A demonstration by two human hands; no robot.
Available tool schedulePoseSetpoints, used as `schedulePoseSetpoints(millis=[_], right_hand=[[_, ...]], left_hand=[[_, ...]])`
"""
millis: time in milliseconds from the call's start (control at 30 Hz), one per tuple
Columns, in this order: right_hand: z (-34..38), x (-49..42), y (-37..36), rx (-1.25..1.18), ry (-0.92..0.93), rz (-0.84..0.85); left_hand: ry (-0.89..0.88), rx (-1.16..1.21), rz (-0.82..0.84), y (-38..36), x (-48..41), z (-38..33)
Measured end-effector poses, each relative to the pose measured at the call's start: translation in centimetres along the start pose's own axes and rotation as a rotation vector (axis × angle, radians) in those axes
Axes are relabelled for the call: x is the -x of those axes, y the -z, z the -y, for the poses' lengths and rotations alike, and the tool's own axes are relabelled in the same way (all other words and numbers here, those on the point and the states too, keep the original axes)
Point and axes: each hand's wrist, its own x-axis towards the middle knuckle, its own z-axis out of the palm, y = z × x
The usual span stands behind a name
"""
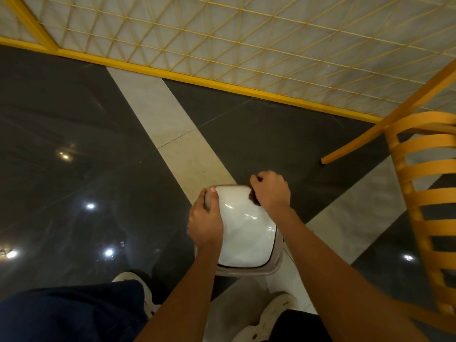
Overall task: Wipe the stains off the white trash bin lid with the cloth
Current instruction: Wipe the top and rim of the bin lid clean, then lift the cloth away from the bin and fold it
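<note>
The white glossy trash bin lid sits in a beige rim on the floor between my feet. My left hand grips the lid's left edge, thumb over the far left corner. My right hand is closed on a dark brown cloth, pressing it on the lid's far right corner. Only a small part of the cloth shows under my fingers. No stains are plain to see on the visible lid surface.
A yellow slatted chair stands close on the right, one leg reaching the floor beyond the bin. A yellow mesh fence runs across the far side. The floor is dark glossy tile with pale stripes. My shoes flank the bin.
</note>
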Motion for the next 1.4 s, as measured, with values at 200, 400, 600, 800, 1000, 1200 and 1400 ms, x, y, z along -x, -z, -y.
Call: schedulePoseSetpoints(millis=[200,400,600,800,1000,1200,1400], right_hand=[[-1.7,5.9,-2.2,-0.217,0.062,-0.481],[-1.5,2.3,0.1,-0.255,-0.166,-0.191],[-2.1,2.5,0.4,-0.539,-0.329,-0.17],[-3.7,7.6,-1.6,-0.798,-0.371,-0.329],[-2.8,4.4,-0.1,-0.553,-0.354,-0.26],[-4.5,8.1,-3.3,-0.715,-0.309,-0.392],[-5.4,13.3,-8.2,-0.683,-0.381,-0.551]], left_hand=[[-0.055,0.018,-0.016,0.0,0.3,0.2],[-0.055,0.03,-0.008,0.1,0.2,0.1],[-0.055,0.02,-0.021,0.1,0.4,-0.1],[-0.067,0.028,-0.027,0.0,0.4,0.0],[-0.096,0.044,-0.026,0.1,0.7,-0.3],[-0.102,0.042,-0.057,0.0,0.7,-0.2],[-0.124,0.033,-0.077,-0.1,0.8,-0.1]])
